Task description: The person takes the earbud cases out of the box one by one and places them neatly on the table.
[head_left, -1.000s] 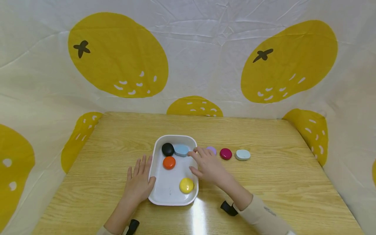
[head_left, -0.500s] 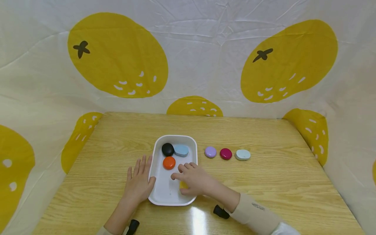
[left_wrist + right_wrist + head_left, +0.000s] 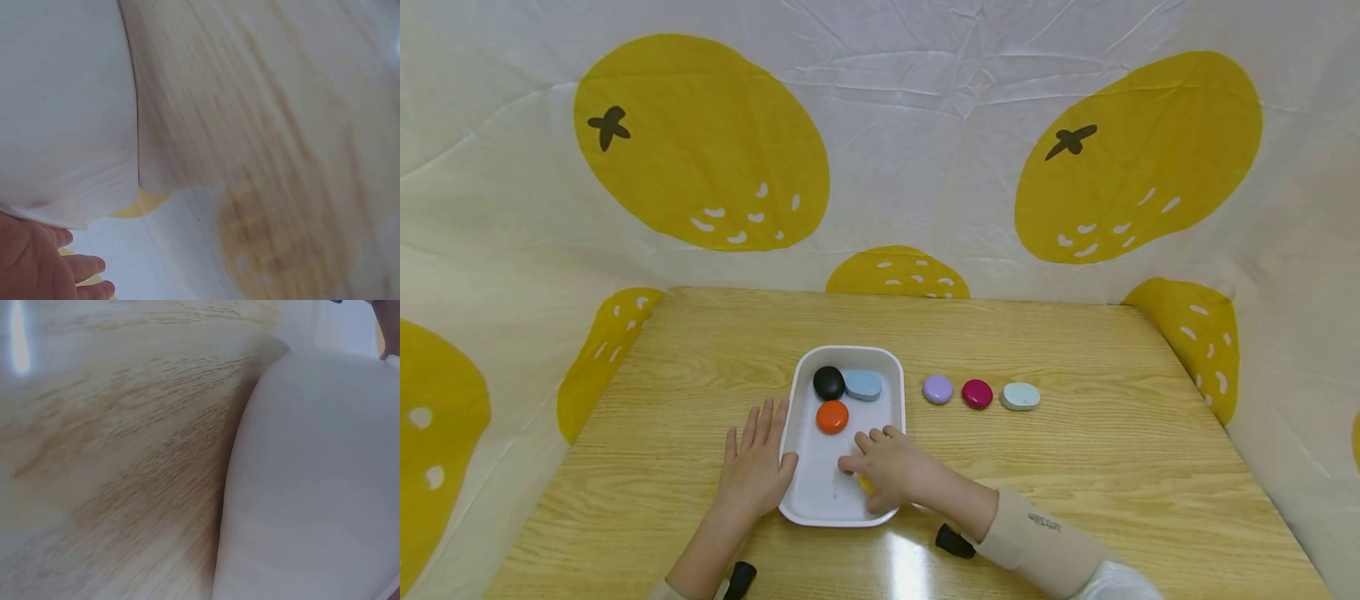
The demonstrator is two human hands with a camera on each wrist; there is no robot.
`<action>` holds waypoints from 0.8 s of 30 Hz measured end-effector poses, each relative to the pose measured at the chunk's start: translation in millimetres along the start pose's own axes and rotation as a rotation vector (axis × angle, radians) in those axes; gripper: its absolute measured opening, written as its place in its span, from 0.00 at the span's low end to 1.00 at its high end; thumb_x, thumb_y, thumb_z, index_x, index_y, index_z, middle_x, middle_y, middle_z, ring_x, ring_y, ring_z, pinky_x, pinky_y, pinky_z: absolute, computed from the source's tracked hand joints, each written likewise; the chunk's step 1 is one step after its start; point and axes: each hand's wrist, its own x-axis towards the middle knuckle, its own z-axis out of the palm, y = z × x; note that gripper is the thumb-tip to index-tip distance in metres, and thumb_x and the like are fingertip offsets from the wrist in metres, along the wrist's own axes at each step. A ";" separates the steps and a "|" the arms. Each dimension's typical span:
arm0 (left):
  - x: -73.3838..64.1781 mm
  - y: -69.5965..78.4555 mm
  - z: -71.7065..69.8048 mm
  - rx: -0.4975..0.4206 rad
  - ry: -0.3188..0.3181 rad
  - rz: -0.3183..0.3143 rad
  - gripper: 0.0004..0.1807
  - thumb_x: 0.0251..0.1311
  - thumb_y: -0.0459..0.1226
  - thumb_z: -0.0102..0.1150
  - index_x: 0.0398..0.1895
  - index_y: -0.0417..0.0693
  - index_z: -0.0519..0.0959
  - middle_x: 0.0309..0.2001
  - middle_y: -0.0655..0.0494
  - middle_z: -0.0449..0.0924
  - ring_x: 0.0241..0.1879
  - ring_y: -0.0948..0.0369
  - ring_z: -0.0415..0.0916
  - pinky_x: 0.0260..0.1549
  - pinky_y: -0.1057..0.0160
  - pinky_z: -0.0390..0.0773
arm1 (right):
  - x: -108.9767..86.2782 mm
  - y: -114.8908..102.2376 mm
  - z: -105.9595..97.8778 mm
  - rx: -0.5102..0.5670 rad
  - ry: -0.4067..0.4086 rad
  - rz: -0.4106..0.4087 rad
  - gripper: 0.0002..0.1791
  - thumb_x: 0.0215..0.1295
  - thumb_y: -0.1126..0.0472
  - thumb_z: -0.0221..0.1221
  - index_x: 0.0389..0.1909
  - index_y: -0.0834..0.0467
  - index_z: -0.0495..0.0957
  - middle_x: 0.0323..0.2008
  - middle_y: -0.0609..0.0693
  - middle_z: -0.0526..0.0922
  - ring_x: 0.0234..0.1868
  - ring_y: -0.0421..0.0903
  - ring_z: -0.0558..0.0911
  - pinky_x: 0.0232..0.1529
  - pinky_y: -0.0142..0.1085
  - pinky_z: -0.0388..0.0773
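Note:
A white tray (image 3: 797,500) holds glossy rounded pieces: a black disc (image 3: 829,383), a light blue oval (image 3: 863,385), an orange disc (image 3: 832,417) and a yellow disc (image 3: 866,483). My left hand (image 3: 752,471) lies with straight fingers against the tray's left side; in the left wrist view, part of that hand (image 3: 37,262) shows at lower left. Inside the tray's near right part, my right hand (image 3: 886,468) reaches over the rim, its thumb and fingers curled around the yellow disc and covering most of it. Fingertip contact is partly hidden.
Right of the tray, a lilac disc (image 3: 937,389), a crimson disc (image 3: 977,394) and a pale mint oval (image 3: 1021,397) lie in a row on the wooden table (image 3: 1112,467). Behind hangs a white cloth (image 3: 917,167) with yellow fruit prints.
My right hand has come from the tray's far right rim down to the yellow disc, and its fingers have closed in around it. The left hand has stayed in place.

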 end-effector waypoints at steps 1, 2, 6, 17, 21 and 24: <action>-0.1 0.0 0.1 0.000 0.002 0.001 0.36 0.57 0.41 0.44 0.70 0.43 0.49 0.70 0.39 0.46 0.68 0.42 0.42 0.61 0.37 0.40 | 0.3 -0.6 -0.2 0.001 -0.010 0.007 0.26 0.42 0.41 0.64 0.46 0.37 0.69 0.37 0.43 0.69 0.37 0.43 0.70 0.40 0.34 0.66; -0.1 0.1 0.1 0.000 0.003 0.001 0.36 0.57 0.41 0.44 0.70 0.43 0.49 0.70 0.39 0.46 0.68 0.42 0.42 0.61 0.37 0.40 | 0.5 -1.2 -0.5 0.000 -0.018 0.014 0.26 0.42 0.41 0.64 0.46 0.37 0.69 0.37 0.44 0.69 0.37 0.43 0.70 0.40 0.34 0.66; -0.5 0.4 0.0 0.001 0.001 -0.001 0.37 0.57 0.40 0.44 0.70 0.43 0.49 0.70 0.39 0.46 0.68 0.42 0.42 0.61 0.37 0.40 | 1.9 -3.3 -0.5 -0.008 -0.048 0.038 0.26 0.43 0.42 0.65 0.46 0.36 0.69 0.36 0.44 0.69 0.36 0.43 0.70 0.40 0.34 0.66; 0.0 1.3 -0.2 -0.004 -0.007 -0.007 0.37 0.58 0.41 0.44 0.71 0.44 0.48 0.70 0.40 0.44 0.68 0.43 0.42 0.62 0.38 0.40 | 3.6 -5.4 1.3 -0.017 -0.048 0.062 0.26 0.45 0.43 0.64 0.48 0.38 0.70 0.37 0.44 0.70 0.36 0.42 0.72 0.34 0.33 0.66; 0.0 1.6 -0.6 -0.007 -0.014 -0.011 0.37 0.58 0.41 0.44 0.71 0.44 0.48 0.70 0.40 0.44 0.69 0.43 0.41 0.62 0.38 0.40 | 4.5 -2.6 2.6 0.041 0.042 0.057 0.24 0.45 0.44 0.64 0.46 0.39 0.71 0.37 0.45 0.69 0.34 0.43 0.70 0.31 0.32 0.65; 0.0 1.6 -0.7 -0.006 -0.012 -0.010 0.37 0.58 0.40 0.44 0.71 0.44 0.48 0.70 0.40 0.44 0.68 0.43 0.41 0.62 0.38 0.40 | 4.0 3.1 2.6 0.085 0.145 0.049 0.24 0.44 0.46 0.64 0.46 0.41 0.71 0.36 0.47 0.69 0.33 0.44 0.69 0.31 0.33 0.65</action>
